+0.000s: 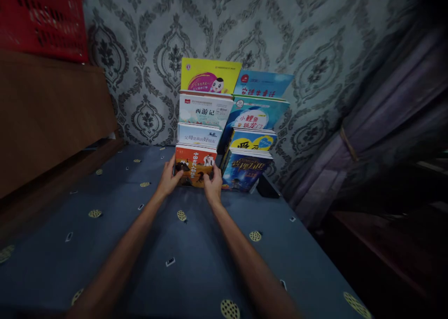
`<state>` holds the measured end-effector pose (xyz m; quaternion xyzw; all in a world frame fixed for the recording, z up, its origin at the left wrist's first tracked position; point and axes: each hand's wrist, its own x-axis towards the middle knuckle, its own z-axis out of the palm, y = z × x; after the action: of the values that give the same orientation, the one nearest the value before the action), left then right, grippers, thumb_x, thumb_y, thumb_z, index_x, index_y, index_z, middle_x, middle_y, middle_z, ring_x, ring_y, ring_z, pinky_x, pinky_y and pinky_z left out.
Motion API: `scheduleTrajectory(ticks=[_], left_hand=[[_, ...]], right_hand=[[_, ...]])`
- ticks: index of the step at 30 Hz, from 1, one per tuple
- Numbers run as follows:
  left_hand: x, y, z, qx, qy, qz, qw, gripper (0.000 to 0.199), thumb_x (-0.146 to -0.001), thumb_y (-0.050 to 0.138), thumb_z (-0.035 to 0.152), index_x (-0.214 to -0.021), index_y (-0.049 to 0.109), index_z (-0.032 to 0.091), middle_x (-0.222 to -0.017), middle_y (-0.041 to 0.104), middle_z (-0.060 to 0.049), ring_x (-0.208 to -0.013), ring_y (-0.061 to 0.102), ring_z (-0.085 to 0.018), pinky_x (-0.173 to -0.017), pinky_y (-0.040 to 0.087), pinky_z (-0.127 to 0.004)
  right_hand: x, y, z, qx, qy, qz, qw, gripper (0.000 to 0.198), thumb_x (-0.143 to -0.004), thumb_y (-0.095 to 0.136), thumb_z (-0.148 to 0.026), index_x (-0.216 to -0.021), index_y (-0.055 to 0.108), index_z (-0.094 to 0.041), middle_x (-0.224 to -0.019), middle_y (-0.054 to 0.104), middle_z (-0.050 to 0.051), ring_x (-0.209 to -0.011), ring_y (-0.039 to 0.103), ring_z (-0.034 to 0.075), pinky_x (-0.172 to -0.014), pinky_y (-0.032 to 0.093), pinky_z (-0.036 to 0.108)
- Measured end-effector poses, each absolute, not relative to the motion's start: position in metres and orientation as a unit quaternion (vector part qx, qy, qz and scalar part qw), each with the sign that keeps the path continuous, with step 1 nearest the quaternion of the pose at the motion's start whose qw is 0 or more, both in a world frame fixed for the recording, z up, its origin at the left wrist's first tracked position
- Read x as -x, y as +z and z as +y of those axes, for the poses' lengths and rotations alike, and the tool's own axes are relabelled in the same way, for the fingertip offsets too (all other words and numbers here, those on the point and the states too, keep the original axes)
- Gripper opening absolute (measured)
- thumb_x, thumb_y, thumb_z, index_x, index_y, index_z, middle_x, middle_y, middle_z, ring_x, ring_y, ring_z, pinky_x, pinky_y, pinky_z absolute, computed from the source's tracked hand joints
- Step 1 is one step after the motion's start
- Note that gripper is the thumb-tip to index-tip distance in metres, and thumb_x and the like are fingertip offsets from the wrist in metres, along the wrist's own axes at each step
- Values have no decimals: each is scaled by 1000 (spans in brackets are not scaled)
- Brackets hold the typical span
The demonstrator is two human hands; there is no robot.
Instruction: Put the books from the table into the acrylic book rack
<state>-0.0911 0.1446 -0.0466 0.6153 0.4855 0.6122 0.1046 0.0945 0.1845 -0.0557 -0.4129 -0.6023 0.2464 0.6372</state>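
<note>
An orange book [194, 162] with Chinese lettering stands upright at the front of the left column of books. My left hand [168, 178] grips its left side, and my right hand [213, 187] grips its right side. Both thumbs lie on the front cover, while the other fingers are partly hidden at the edges. Stepped up behind it are a light blue book [198, 135], a white book [206, 110] and a yellow book [210, 72]. Close to my right hand, a dark blue book [245, 172] fronts the right column.
Behind the dark blue book rise a yellow-and-blue book [254, 140], a teal book [273, 111] and a blue book [268, 83]. A black flat object [268, 188] lies right of them. A wooden cabinet [52, 118] carries a red basket [42, 20]. Curtains [325, 156] hang right of the blue patterned cloth [147, 244].
</note>
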Motion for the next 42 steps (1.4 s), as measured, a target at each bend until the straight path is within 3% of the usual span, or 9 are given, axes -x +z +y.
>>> scheduleTrajectory(ticks=[5, 13, 21, 33, 42], left_hand=[[88, -51, 149, -590, 639, 482, 109, 69, -82, 67, 38, -147, 52, 20, -138, 60, -12, -133, 50, -32, -118, 36, -49], [94, -50, 148, -608, 624, 475, 128, 75, -81, 72, 43, -149, 48, 22, -144, 56, -13, -136, 50, -32, -119, 35, -51], [88, -30, 144, -631, 640, 417, 137, 86, -84, 69, 48, -158, 34, 20, -164, 35, -13, -152, 34, -30, -126, 26, -44], [83, -24, 140, -611, 647, 424, 168, 81, -80, 70, 35, -153, 40, 20, -160, 42, -15, -148, 41, -32, -122, 32, -48], [89, -19, 148, -616, 639, 440, 138, 81, -78, 71, 28, -153, 41, 23, -151, 51, -13, -141, 49, -30, -120, 38, -45]], right_hand=[[-92, -57, 184, 416, 232, -611, 632, 57, -74, 54, -24, -131, 63, -18, -119, 64, 11, -110, 60, 27, -102, 50, 43], [-92, -53, 182, 417, 236, -612, 629, 63, -74, 53, -19, -136, 59, -19, -129, 64, 11, -122, 57, 28, -111, 44, 46], [-84, -43, 177, 401, 253, -587, 656, 70, -74, 53, -14, -144, 54, -18, -139, 64, 9, -128, 58, 25, -115, 43, 41], [-87, -38, 175, 405, 256, -589, 651, 67, -73, 54, -12, -140, 57, -15, -134, 66, 10, -124, 62, 25, -112, 46, 39], [-79, -20, 176, 417, 243, -581, 655, 66, -76, 55, -14, -142, 53, -17, -134, 61, 11, -127, 56, 27, -114, 43, 42]])
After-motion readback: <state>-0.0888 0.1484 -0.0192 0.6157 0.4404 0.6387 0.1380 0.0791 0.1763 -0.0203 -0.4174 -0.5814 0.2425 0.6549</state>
